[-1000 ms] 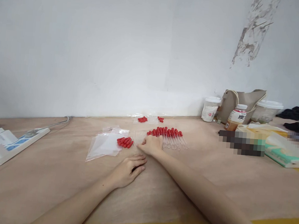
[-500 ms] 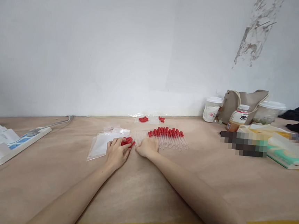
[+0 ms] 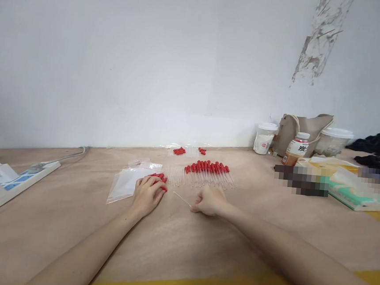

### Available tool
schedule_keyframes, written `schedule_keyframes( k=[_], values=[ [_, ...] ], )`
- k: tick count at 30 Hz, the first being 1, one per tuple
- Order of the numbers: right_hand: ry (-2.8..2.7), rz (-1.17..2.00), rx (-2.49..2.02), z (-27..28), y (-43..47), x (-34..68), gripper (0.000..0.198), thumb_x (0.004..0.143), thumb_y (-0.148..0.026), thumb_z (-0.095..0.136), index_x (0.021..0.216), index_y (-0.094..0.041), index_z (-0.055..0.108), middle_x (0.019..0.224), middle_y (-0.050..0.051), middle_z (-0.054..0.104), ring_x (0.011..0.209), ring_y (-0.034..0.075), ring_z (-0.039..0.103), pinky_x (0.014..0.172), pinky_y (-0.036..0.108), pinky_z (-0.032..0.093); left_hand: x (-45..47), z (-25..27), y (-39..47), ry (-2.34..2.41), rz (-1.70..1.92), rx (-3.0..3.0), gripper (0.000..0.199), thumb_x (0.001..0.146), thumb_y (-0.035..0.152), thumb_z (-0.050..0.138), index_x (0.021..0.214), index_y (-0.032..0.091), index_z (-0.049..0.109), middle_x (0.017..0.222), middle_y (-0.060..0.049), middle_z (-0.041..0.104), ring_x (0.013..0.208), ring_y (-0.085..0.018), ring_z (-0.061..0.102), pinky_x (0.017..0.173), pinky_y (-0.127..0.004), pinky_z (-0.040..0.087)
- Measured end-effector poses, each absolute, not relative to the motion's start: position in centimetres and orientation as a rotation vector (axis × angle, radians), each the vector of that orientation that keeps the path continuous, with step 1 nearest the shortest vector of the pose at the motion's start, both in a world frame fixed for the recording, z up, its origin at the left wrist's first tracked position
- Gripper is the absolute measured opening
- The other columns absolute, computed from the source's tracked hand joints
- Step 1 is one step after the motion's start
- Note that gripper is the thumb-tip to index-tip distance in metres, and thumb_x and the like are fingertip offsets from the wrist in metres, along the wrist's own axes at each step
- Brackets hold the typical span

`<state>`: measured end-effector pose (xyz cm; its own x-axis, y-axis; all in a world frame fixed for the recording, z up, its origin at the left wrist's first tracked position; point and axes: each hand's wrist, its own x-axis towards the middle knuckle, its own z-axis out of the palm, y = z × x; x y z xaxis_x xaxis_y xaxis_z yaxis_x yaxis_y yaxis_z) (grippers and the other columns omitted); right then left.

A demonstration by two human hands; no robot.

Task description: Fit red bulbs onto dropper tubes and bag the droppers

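Note:
Between the thumb and fingers of my right hand is one end of a thin clear glass tube, its other end pointing left. My left hand curls over a small pile of red rubber bulbs, with one bulb showing at its fingertips. Behind and between my hands lies a row of bare glass tubes. To their right are several glass droppers with red bulbs, laid side by side with the bulbs toward the wall.
Clear plastic bags lie left of my left hand. A bag with more red bulbs sits by the wall. On the left is a power strip; on the right stand a paper cup, a bottle and a tissue pack.
My right hand has drawn back from the row of tubes, toward me and to the right, and a glass tube now shows in its fingers. My left hand stays by the bulbs.

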<state>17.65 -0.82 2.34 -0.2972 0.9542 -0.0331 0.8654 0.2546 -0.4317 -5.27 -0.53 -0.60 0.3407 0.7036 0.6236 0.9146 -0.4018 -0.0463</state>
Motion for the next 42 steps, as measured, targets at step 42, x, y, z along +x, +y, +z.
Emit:
schedule_keyframes(
  k=[42],
  values=[
    [-2.207, 0.369, -1.038, -1.2, -1.7, 20.1, 0.021, 0.084, -0.027, 0.044, 0.088, -0.025, 0.064, 0.083, 0.000, 0.066, 0.072, 0.013, 0.055, 0.080, 0.033, 0.025, -0.9, -0.8, -3.5, -1.453, -1.240, -2.851, 0.019, 0.086, 0.029, 0.045, 0.088, 0.019, 0.061, 0.080, -0.002, 0.061, 0.074, -0.015, 0.056, 0.067, -0.025, 0.044]
  ],
)
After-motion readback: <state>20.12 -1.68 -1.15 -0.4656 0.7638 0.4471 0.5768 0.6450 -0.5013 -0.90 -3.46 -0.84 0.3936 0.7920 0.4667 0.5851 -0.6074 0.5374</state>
